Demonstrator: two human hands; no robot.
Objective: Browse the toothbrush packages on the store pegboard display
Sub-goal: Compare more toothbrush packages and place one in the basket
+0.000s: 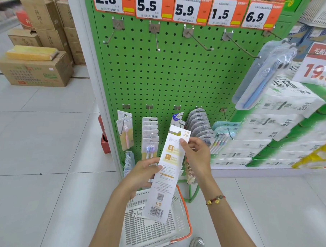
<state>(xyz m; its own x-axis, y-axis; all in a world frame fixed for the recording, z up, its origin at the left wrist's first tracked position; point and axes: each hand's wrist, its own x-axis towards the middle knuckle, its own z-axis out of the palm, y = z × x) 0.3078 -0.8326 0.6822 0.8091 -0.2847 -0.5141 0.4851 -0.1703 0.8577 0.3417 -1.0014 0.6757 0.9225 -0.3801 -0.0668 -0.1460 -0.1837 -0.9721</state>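
I hold a long white toothbrush package (165, 177) upright in front of the green pegboard (160, 76), its printed back with barcode facing me. My left hand (143, 173) grips its left edge at the middle. My right hand (196, 154) pinches its upper right edge. Behind it, the lower row of hooks carries more toothbrush packages: a pink one (125, 131), a white stack (150, 134), a grey fanned stack (200, 123) and a teal set (224, 131). A blue toothbrush pack (263, 77) hangs from an upper right hook.
A white shopping basket with orange rim (187, 217) sits on the floor below my hands. Price tags (184, 9) line the pegboard's top above bare hooks. Stacked tissue packs (281, 128) fill the right. Cardboard boxes (35, 69) stand at the left on the tiled floor.
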